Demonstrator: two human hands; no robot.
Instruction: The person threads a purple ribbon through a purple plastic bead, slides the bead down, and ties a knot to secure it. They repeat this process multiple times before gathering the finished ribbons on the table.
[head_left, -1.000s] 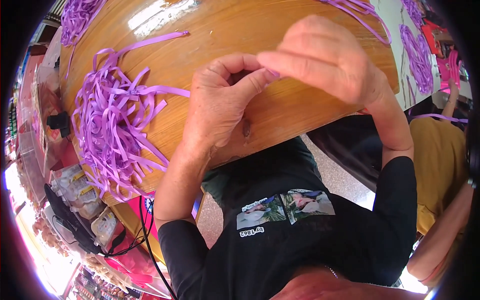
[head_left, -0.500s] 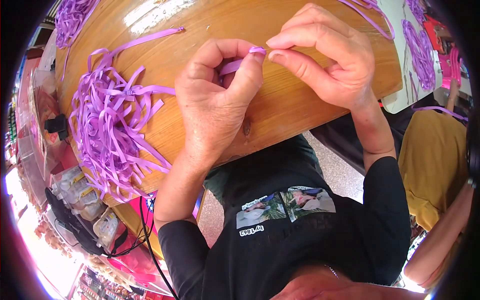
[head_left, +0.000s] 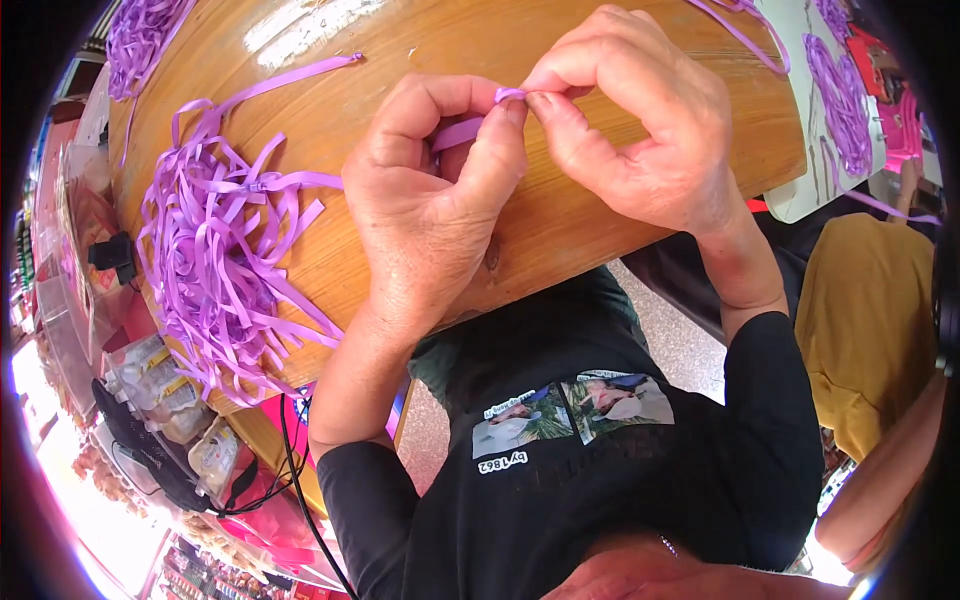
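At the far left edge of the frame, clear plastic packets [head_left: 160,385] and a black device with cables [head_left: 150,455] sit below the rim of the wooden surface [head_left: 330,130]. In the upper left corner a small heap of purple strips [head_left: 140,35] lies on the wood. Just below it, across the left part of the frame, a larger tangled pile of purple ribbon strips [head_left: 215,270] spreads over the surface, some ends hanging past its edge.

Near the centre, the left hand [head_left: 435,215] is curled, its thumb and forefinger pinching a short purple ribbon piece [head_left: 462,130] that runs up from the palm side to the fingertips. Directly to the right, in the upper middle of the frame, the right hand [head_left: 640,130] meets it, thumb and forefinger closed on the ribbon's folded end, so both hands grip the same strip above the wood. Both forearms come out of black sleeves at the bottom centre.

In the upper right, more purple ribbon loops [head_left: 845,100] lie on a lighter table [head_left: 800,195], beside a pink object [head_left: 900,125]. At the right edge sits another person in a yellow garment [head_left: 870,320].
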